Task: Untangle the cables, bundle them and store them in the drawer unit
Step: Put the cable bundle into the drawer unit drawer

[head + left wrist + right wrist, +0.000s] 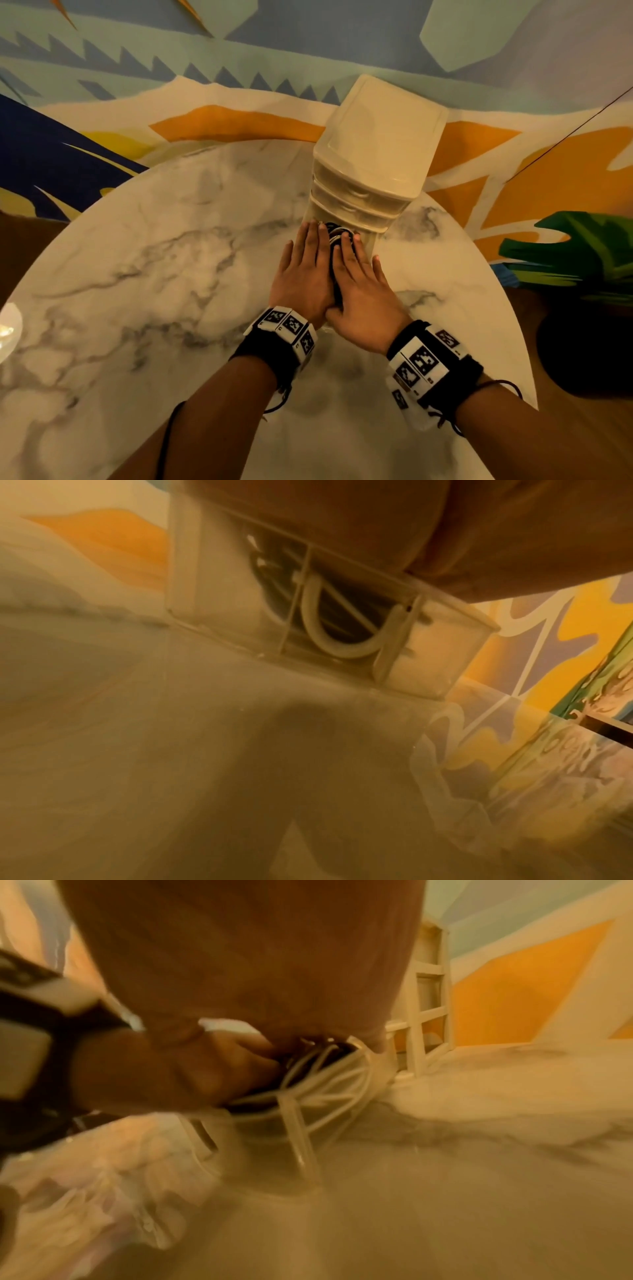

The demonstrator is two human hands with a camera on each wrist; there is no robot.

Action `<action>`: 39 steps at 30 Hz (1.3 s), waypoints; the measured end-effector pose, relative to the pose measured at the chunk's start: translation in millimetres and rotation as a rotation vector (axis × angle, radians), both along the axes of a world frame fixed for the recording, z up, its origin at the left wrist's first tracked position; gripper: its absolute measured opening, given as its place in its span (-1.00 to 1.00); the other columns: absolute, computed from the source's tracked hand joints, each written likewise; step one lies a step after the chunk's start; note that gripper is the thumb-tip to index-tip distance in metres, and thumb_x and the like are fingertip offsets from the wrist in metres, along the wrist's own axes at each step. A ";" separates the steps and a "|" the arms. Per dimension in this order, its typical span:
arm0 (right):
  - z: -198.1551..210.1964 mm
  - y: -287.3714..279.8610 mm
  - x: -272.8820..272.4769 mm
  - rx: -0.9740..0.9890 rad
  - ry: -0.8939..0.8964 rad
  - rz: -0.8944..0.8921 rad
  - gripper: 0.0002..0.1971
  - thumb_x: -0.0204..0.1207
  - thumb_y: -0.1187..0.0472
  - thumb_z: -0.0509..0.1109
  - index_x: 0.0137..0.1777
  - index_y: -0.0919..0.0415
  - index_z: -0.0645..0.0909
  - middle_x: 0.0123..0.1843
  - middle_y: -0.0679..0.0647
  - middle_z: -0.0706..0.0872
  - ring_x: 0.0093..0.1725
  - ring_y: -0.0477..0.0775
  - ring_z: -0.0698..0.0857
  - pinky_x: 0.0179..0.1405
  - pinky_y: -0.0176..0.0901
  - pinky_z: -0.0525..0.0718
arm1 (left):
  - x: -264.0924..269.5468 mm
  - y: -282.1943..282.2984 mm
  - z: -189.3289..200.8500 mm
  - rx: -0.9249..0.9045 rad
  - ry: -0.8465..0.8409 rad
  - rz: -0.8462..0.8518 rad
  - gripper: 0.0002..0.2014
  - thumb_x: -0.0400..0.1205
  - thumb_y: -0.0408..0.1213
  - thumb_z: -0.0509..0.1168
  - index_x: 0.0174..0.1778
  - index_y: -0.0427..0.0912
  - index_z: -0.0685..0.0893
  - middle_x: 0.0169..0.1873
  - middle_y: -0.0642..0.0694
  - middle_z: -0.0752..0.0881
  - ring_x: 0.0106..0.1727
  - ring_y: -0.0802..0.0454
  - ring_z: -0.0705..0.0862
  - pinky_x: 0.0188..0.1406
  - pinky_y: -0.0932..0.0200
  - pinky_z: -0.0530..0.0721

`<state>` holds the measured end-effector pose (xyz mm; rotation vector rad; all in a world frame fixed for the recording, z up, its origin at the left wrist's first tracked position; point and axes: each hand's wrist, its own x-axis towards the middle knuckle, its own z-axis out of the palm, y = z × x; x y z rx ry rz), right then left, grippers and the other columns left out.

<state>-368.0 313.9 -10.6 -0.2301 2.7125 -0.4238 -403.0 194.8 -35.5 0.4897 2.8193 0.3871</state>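
Observation:
A cream drawer unit (376,154) stands at the far side of the marble table. Its bottom clear drawer (445,653) is pulled out toward me. Black and white cables (334,234) lie coiled inside it. My left hand (303,267) and right hand (359,277) lie side by side, flat on top of the cables, fingers straight and pointing at the unit. The left wrist view shows the cables (270,588) through the drawer's front, behind its handle (342,645). In the right wrist view white cable loops (325,1080) bulge against the drawer wall under my right palm (257,961).
The round marble table (154,257) stretches wide to the left and toward me. A glass object (7,329) sits at its left edge. Green plant leaves (582,250) and a dark pot stand off the table's right side. A painted wall rises behind the unit.

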 end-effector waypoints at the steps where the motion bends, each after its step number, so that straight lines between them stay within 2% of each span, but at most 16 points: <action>1: -0.1 -0.6 1.9 -0.009 -0.009 0.001 0.01 0.39 -0.22 0.18 0.64 0.09 -0.39 0.65 0.03 -0.47 0.59 0.05 -0.52 0.64 0.26 -0.18 | -1.1 0.4 -0.5 0.016 0.009 -0.010 -0.34 0.68 -0.03 -0.20 0.62 -0.24 -0.28 0.66 -0.16 -0.20 0.65 -0.04 -0.28 0.65 -0.01 -0.14; 4: -1.0 2.4 5.3 -0.008 -0.025 0.001 0.24 0.23 -0.40 0.33 0.62 0.04 -0.45 0.64 0.01 -0.51 0.58 0.06 -0.55 0.62 0.29 -0.20 | -3.5 2.4 -3.4 0.043 0.029 -0.065 -0.36 0.73 -0.07 -0.12 0.63 -0.22 -0.25 0.66 -0.14 -0.15 0.66 -0.01 -0.25 0.65 0.00 -0.10; 7: 0.3 7.8 5.8 0.044 -0.061 0.042 0.36 0.12 -0.48 0.40 0.61 0.06 -0.48 0.62 0.04 -0.54 0.57 0.12 -0.57 0.59 0.26 -0.27 | -4.9 3.2 -4.5 0.039 0.031 -0.106 -0.37 0.73 -0.11 -0.11 0.63 -0.21 -0.27 0.66 -0.11 -0.18 0.65 0.01 -0.28 0.65 0.01 -0.11; 9: -2.0 7.3 8.6 0.102 -0.036 0.048 0.35 0.14 -0.42 0.44 0.62 0.07 -0.46 0.63 0.06 -0.53 0.57 0.15 -0.55 0.61 0.29 -0.23 | -5.8 4.0 -5.7 0.051 0.040 -0.106 -0.38 0.73 -0.14 -0.11 0.63 -0.21 -0.27 0.66 -0.11 -0.18 0.65 0.02 -0.27 0.65 0.03 -0.13; 12: -8.7 2.9 12.0 0.090 0.018 -0.008 0.30 0.18 -0.28 0.48 0.64 0.07 -0.40 0.65 0.06 -0.49 0.59 0.14 -0.52 0.62 0.35 -0.09 | -6.0 2.8 -7.3 0.085 0.064 -0.111 -0.38 0.72 -0.17 -0.07 0.64 -0.22 -0.22 0.67 -0.12 -0.11 0.66 0.03 -0.21 0.66 0.04 -0.08; 18: -7.8 13.6 6.8 0.077 0.048 0.027 0.28 0.19 -0.27 0.48 0.65 0.08 -0.39 0.66 0.05 -0.45 0.60 0.11 -0.51 0.59 0.24 -0.22 | -7.2 7.6 -7.3 0.197 0.117 -0.081 -0.39 0.69 -0.24 0.04 0.64 -0.26 -0.03 0.64 -0.18 0.10 0.67 -0.02 -0.01 0.64 0.06 0.05; 22: -6.8 30.8 -4.9 0.089 0.051 0.041 0.27 0.19 -0.26 0.50 0.66 0.11 -0.31 0.68 0.05 -0.39 0.62 0.10 -0.45 0.59 0.22 -0.19 | -16.7 22.3 -7.8 0.212 0.123 -0.069 -0.40 0.69 -0.26 0.06 0.63 -0.28 0.03 0.63 -0.21 0.16 0.66 -0.05 0.06 0.64 0.05 0.08; 27: -8.1 50.9 -14.2 0.057 0.042 0.110 0.29 0.16 -0.27 0.51 0.66 0.07 -0.34 0.67 0.01 -0.40 0.61 0.01 -0.48 0.58 0.14 -0.30 | -13.8 31.8 -8.6 0.148 0.128 -0.062 -0.41 0.72 -0.20 0.00 0.64 -0.26 -0.05 0.65 -0.20 0.04 0.67 -0.08 -0.07 0.65 0.02 -0.03; 30: -8.4 64.9 -20.3 0.064 0.045 0.173 0.29 0.16 -0.29 0.48 0.64 0.07 -0.37 0.68 0.01 -0.36 0.62 -0.01 -0.45 0.64 0.17 -0.23 | -5.5 38.5 -8.5 0.101 0.138 -0.092 -0.41 0.71 -0.12 -0.12 0.65 -0.21 -0.09 0.66 -0.15 -0.08 0.67 -0.06 -0.15 0.63 -0.01 -0.14; 35: -8.5 76.5 -19.3 0.125 0.072 0.226 0.19 0.30 -0.33 0.40 0.66 0.16 -0.30 0.69 0.06 -0.35 0.63 0.01 -0.42 0.66 0.10 -0.24 | -2.6 52.0 -8.0 0.025 0.076 -0.027 -0.41 0.73 -0.06 -0.24 0.63 -0.19 -0.29 0.63 -0.14 -0.32 0.64 -0.04 -0.35 0.61 0.01 -0.29; 39: -9.6 75.9 -10.6 0.106 0.071 0.191 0.10 0.42 -0.36 0.27 0.66 0.21 -0.31 0.68 0.12 -0.38 0.64 0.07 -0.40 0.67 0.03 -0.21 | -1.4 55.5 -9.0 -0.004 0.066 -0.020 -0.41 0.75 -0.07 -0.23 0.61 -0.18 -0.34 0.63 -0.14 -0.34 0.63 -0.03 -0.37 0.63 -0.02 -0.27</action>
